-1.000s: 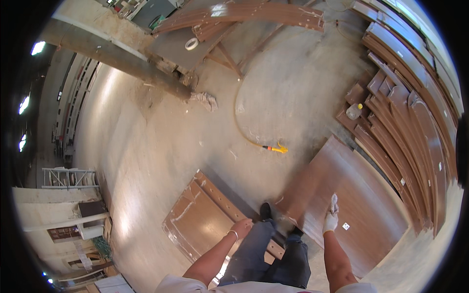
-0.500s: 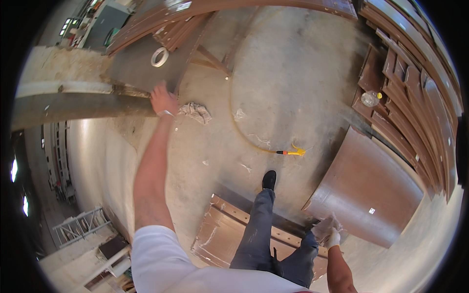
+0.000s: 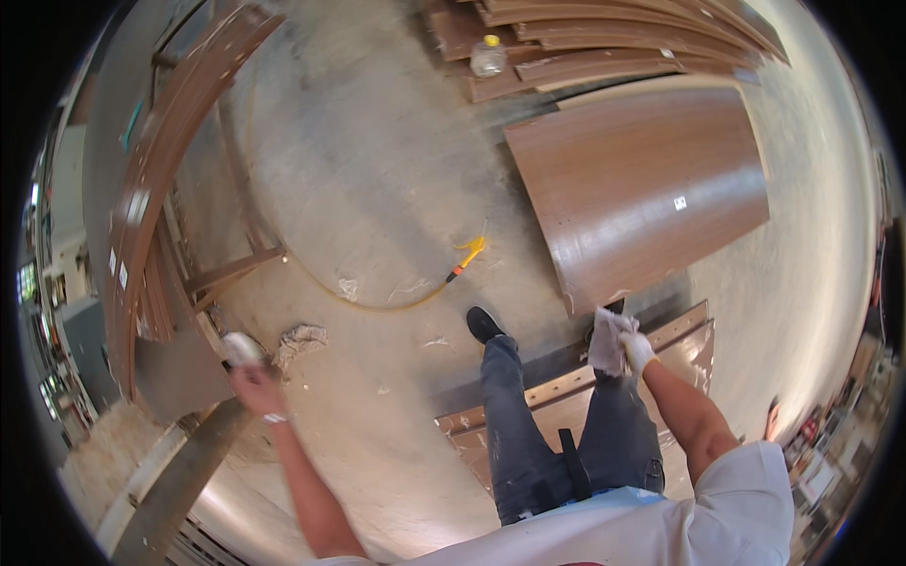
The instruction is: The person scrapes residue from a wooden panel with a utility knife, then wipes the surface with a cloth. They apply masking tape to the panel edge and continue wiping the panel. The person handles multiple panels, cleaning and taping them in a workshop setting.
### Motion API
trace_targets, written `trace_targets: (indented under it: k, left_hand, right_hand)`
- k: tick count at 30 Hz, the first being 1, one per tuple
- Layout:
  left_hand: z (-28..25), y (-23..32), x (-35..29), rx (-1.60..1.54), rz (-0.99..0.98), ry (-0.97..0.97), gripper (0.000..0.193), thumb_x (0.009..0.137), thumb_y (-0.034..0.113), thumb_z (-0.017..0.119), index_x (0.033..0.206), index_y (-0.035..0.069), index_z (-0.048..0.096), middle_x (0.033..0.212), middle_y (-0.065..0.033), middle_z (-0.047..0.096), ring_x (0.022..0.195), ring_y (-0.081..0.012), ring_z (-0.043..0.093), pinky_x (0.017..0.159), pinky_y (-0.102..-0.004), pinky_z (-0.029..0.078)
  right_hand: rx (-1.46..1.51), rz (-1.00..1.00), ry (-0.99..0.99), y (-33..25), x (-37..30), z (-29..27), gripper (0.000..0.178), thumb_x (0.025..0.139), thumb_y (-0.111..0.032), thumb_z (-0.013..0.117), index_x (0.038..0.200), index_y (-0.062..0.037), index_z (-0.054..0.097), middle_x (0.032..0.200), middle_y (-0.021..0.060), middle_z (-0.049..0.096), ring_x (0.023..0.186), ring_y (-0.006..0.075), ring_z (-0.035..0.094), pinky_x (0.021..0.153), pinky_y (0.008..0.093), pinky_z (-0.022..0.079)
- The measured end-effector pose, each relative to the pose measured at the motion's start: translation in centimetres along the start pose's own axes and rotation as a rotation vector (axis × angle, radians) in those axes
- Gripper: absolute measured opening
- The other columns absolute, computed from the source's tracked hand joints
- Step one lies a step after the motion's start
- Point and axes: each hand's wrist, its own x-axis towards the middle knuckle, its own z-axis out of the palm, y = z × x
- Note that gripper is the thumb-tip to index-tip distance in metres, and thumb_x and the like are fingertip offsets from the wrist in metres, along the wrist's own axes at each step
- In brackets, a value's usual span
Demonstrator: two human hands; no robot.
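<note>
At the left, my left hand (image 3: 253, 389) is closed on a white ring-shaped roll of tape (image 3: 243, 350), beside the end of a dark tabletop (image 3: 175, 382). Motion smears the hand and roll, so the exact finger placement is unclear. A crumpled rag (image 3: 300, 343) lies just right of that hand. My right hand (image 3: 639, 353), in a white glove, grips a pale greyish cloth (image 3: 609, 343) near my right leg. Past it lies a large curved brown panel (image 3: 651, 179) with a small white label.
A yellow air blow gun (image 3: 469, 251) on a hose rests on the floor ahead of my foot. Behind my legs lies a brown panel with a drilled edge strip (image 3: 557, 387). Curved panels (image 3: 623, 42) are stacked at the far right, with a clear bottle (image 3: 488, 58) on them.
The roll of tape has left the tabletop and is now in my left hand. My view has turned rightward, shifting the scene. My right hand still holds the cloth.
</note>
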Motion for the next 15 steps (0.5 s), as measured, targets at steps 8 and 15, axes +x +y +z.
trace_targets:
  k: [8, 15]
  left_hand:
    - [5.8, 42.3, -33.6, -1.450, -0.887, -1.197, 0.029, 0.111, 0.031, 0.054, 0.120, 0.005, 0.060, 0.112, -0.0178, 0.072, 0.093, -0.0300, 0.074, 0.086, -0.0449, 0.061]
    - [4.8, 62.3, -36.6, -1.624, -0.698, -1.363, 0.029, 0.111, 0.031, 0.055, 0.122, 0.005, 0.062, 0.101, -0.0116, 0.072, 0.081, -0.0249, 0.068, 0.076, -0.0392, 0.056]
  right_hand:
    - [0.561, 0.014, 0.215, -7.1, 6.9, -5.6, 0.041, 0.090, -0.022, 0.064, 0.122, 0.0038, 0.069, 0.091, 0.0057, 0.066, 0.076, 0.0168, 0.062, 0.067, 0.0358, 0.052]
    - [0.104, -0.392, 0.377, -11.7, 4.0, -14.0, 0.062, 0.087, -0.026, 0.074, 0.145, -0.0125, 0.060, 0.128, 0.0202, 0.073, 0.117, 0.0391, 0.070, 0.102, 0.0438, 0.054]
